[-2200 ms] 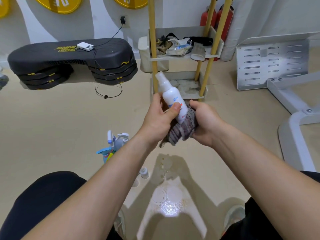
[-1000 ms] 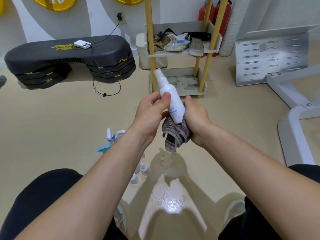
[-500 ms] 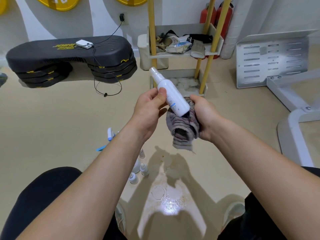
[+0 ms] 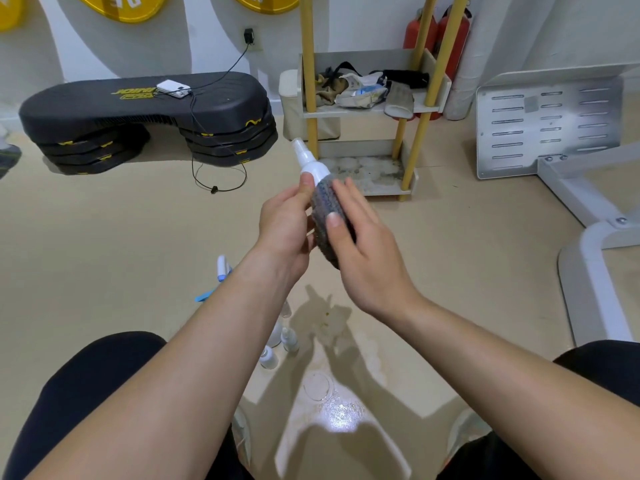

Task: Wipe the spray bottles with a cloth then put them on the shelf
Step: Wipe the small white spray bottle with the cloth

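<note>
Gripping tilted white spray bottle [image 4: 310, 164] near its neck with left hand [image 4: 284, 225]. Clasping grey cloth [image 4: 323, 202] round bottle's body with right hand [image 4: 367, 251], thumb pressed on top.

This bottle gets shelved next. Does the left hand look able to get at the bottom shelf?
Probably yes: the bottom shelf lies straight ahead of the left hand, front open, only floor between. Its grip holds the spray bottle, cloth wrapped round.
</note>
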### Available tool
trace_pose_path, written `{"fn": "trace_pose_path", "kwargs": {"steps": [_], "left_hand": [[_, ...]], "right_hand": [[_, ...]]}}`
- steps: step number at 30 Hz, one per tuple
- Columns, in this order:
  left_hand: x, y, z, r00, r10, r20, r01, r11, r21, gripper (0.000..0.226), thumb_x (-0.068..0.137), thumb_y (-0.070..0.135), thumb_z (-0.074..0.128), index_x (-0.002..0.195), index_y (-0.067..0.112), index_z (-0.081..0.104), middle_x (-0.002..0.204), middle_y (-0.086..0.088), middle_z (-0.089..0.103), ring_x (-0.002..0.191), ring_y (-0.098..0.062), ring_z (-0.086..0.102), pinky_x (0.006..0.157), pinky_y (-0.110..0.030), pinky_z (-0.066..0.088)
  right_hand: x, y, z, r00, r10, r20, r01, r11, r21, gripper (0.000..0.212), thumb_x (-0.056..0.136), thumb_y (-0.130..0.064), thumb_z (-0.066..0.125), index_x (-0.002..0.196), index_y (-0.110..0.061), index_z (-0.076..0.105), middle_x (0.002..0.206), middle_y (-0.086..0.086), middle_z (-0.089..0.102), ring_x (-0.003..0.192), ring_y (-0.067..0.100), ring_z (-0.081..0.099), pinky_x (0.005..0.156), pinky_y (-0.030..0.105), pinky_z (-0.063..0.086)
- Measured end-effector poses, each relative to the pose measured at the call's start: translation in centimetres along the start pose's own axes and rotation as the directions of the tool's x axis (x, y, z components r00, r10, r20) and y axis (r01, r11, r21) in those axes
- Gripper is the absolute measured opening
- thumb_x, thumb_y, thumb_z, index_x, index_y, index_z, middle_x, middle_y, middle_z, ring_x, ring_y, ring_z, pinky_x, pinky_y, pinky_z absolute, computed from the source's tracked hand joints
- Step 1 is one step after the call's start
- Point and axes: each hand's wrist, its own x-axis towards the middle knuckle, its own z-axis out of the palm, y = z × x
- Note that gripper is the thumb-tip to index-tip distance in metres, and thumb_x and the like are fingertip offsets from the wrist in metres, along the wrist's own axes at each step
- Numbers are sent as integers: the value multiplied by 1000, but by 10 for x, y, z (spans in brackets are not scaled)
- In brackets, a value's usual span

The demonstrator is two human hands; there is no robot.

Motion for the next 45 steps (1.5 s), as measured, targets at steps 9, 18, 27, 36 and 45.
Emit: {"fn": "trace_pose_path", "kwargs": {"steps": [9,18,27,36,45], "left_hand": [[-5,-3,1,997,-11,76,14,999,-42,33,101,32,59,119,7,72,112,-13,75,97,-23,71,92,-39,58],[-10,-12,7,977,74,202,-102,986,131,27,105,23,53,117,7,71,100,-9,75,88,-19,71,70,-27,56],[-13,1,3,955,125,267,-182,963,200,26,106,22,49,108,9,72,88,-4,73,72,-11,68,57,-22,52],[-9,-3,2,985,100,141,-127,973,194,29,107,23,47,103,11,72,80,-2,70,64,-13,61,57,-24,47],[-21,-27,21,885,465,-43,-361,739,569,20,105,33,48,98,23,64,83,12,67,75,1,59,67,-24,45]], "right_hand": [[8,9,0,999,-18,-30,16,998,-60,51,105,-27,49,154,-25,37,163,1,33,152,9,20,118,11,18],[15,5,-13,985,64,-162,-50,995,87,46,106,-28,46,151,-23,43,143,-10,57,131,6,52,112,32,41],[25,18,-17,985,102,-142,-65,967,245,43,104,-29,43,146,-25,48,134,-9,62,124,4,57,108,33,46],[26,27,-14,979,170,-113,-128,942,311,40,102,-23,42,140,-22,54,132,-6,64,125,11,58,110,43,45],[22,39,-4,950,270,-158,-254,960,118,25,94,-7,47,98,-25,64,88,-7,71,79,9,63,66,24,48]]}}
